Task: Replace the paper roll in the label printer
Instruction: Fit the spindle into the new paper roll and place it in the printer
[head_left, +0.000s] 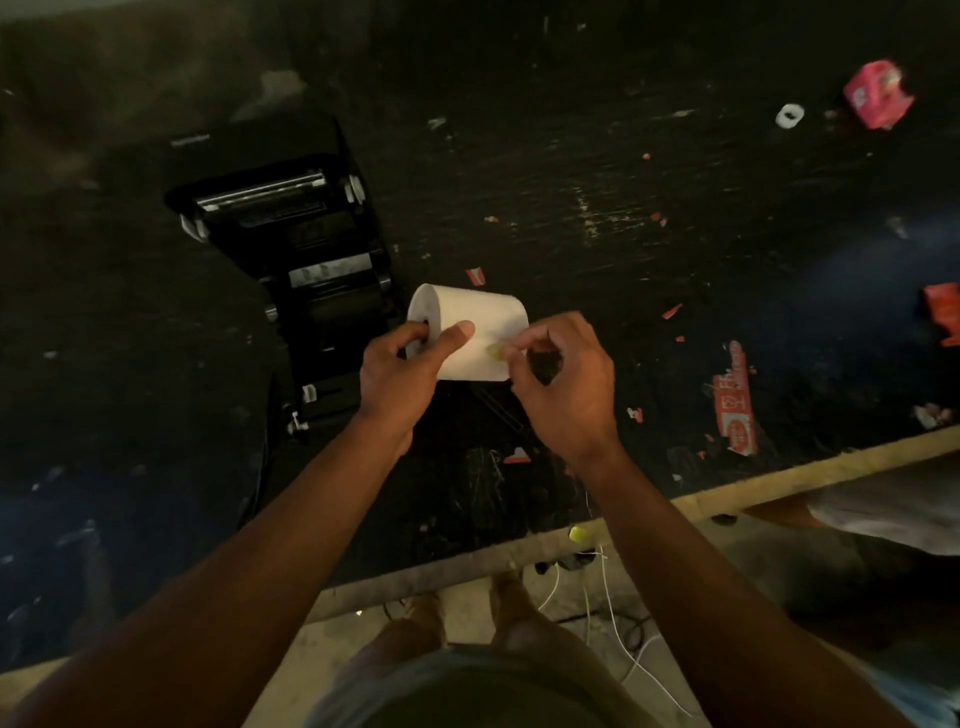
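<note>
A white paper roll (480, 317) is held above the dark table, lying on its side. My left hand (402, 374) grips its left end, thumb across the front and a finger in the core hole. My right hand (563, 382) pinches a small yellow sticker (496, 352) on the roll's front face. The black label printer (311, 249) stands to the left with its lid swung open toward the back, showing the roller bar and an empty-looking bay.
The black table (623, 208) is scuffed and littered with red paper scraps. A red torn wrapper (733, 400) lies right of my hands, a pink box (878, 93) and a white ring (789, 115) far right. The table's wooden front edge (753, 478) runs diagonally; cables hang below.
</note>
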